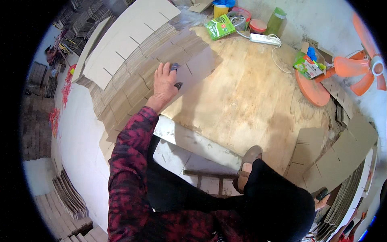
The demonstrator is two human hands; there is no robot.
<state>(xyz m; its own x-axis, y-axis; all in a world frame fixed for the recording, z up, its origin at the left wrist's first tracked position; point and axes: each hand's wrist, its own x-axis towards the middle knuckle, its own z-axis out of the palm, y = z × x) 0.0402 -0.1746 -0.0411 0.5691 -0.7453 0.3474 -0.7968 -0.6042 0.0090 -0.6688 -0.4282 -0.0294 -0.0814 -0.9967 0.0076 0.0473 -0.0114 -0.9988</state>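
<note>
My left hand point(164, 82) rests palm down on rows of slotted cardboard strips point(133, 78), fingers stretched out and a little apart. Dark covers wrap its thumb and forefinger, which lie beside a greyish slotted sheet point(195, 66) at the right end of the rows. At the lower right, my right hand point(321, 200) is partly hidden behind my knee. One dark-covered finger shows at the near end of a tilted slotted cardboard sheet point(340, 155), which the hand appears to pinch. Beneath that sheet stands a stack of cardboard strips point(342, 201).
A wooden board point(234, 88) lies before me, with my shoed foot point(252, 155) at its near edge. An orange fan point(314, 90), a white power strip point(265, 39), a green box point(220, 27) and a green jar point(276, 22) stand beyond. More cardboard stacks point(36, 129) fill the left.
</note>
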